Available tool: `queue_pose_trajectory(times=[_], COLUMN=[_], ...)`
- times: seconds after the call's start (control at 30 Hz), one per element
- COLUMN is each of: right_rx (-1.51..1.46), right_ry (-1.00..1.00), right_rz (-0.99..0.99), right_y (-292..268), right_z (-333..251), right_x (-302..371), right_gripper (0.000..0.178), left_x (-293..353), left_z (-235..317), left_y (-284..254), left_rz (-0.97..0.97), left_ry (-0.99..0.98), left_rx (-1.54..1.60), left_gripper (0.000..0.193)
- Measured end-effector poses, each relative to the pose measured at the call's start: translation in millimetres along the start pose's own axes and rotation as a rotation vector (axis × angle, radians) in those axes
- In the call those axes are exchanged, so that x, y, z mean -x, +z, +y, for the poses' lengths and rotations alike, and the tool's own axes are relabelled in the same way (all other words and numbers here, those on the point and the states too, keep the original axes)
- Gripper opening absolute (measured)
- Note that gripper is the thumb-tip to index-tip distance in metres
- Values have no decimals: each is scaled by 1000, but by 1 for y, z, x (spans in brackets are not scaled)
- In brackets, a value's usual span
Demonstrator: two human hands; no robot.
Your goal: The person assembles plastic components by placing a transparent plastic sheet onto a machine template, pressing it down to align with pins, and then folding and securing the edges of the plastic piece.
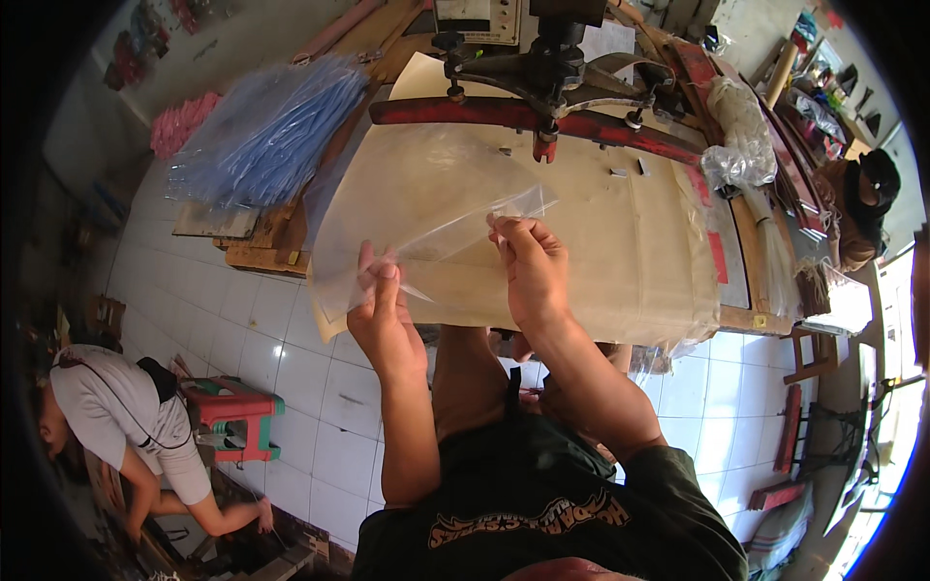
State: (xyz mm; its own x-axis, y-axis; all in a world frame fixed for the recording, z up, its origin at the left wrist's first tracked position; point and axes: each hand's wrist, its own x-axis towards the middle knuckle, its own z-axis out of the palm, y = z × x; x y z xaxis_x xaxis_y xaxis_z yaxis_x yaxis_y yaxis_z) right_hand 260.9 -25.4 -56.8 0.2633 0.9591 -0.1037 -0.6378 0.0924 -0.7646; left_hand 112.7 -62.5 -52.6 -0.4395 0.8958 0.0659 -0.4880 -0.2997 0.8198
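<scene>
Both of my hands pinch a clear plastic sheet above the tan work surface. My left hand grips its near left part between thumb and fingers. Farther right, my right hand pinches the sheet close to its folded right corner. Part of the plastic lies over the tan covering, and its exact outline is hard to make out. Just beyond my hands stands a press with a long red bar and a black metal frame.
A stack of bluish clear plastic pieces lies at the table's left, with pink bundles behind. Small metal pieces sit under the bar. A person bends by a red-green stool; another person is at far right.
</scene>
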Motion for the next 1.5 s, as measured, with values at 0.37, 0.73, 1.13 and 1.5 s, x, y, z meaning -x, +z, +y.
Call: queue_pose_trajectory(times=[0.37,0.73,1.13,1.5], right_rx=[-129,-135,-149,57], right_ry=[-14,108,151,341], right_rz=[105,258,358,312], right_y=[-11,-36,-58,-56], right_z=[-7,-51,-60,-82], right_x=[-15,-46,-121,-118], right_gripper=[10,10,8,9], left_x=[-31,-40,-92,-147], left_z=[-17,-43,-59,-46], left_y=[18,67,97,69], left_rz=[-153,-122,-117,-278], left_ry=[-115,-409,-587,-661], left_rx=[63,44,25,-232], left_gripper=[12,23,31,38])
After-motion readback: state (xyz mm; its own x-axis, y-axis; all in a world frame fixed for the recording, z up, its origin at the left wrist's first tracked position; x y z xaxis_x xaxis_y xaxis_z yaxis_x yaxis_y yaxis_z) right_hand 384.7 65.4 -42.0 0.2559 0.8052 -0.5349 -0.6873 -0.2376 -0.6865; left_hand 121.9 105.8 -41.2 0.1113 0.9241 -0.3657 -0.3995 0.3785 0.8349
